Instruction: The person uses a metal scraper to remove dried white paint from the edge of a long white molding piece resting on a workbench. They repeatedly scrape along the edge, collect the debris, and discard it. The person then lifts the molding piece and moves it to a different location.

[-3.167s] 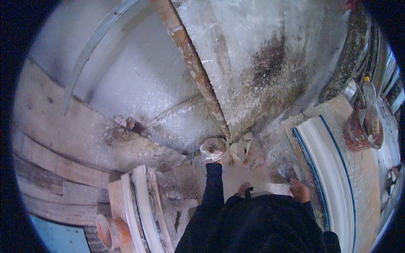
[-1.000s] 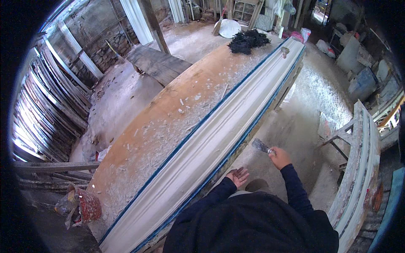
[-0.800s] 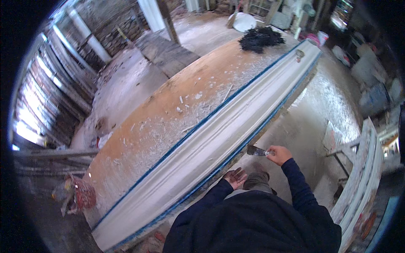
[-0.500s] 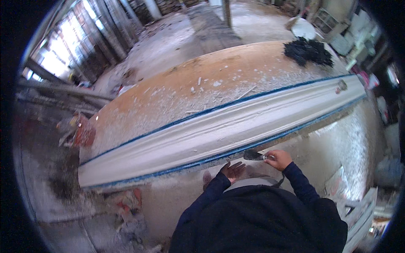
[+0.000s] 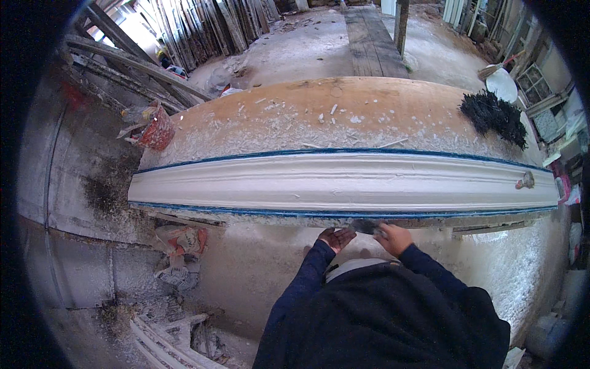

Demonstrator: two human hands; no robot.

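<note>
My right hand [image 5: 395, 238] grips a putty knife [image 5: 367, 227] with a dark, flat blade pointing left. My left hand [image 5: 337, 238] lies palm up beside it with the fingers stretched out, and the blade reaches close to its fingertips; I cannot tell whether they touch. Both hands are at the near edge of the workbench, just below a long white moulding [image 5: 344, 178]. Its profile has lengthwise ridges, and a blue strip [image 5: 276, 213] borders each long side. Near its right end rests a small beige and reddish object [image 5: 526, 180], too small to make out.
White chips and crumbs litter the orange-brown tabletop [image 5: 276, 101] behind the moulding. A black bristly bundle [image 5: 493, 117] lies at its far right, and a red bucket [image 5: 157, 129] stands at the left. Crumpled sacks [image 5: 179, 243] lie below left. Wooden beams [image 5: 138, 64] lean beyond.
My view has swung round, so the moulding runs level across the picture. The putty knife's blade has come nearer my open left hand.
</note>
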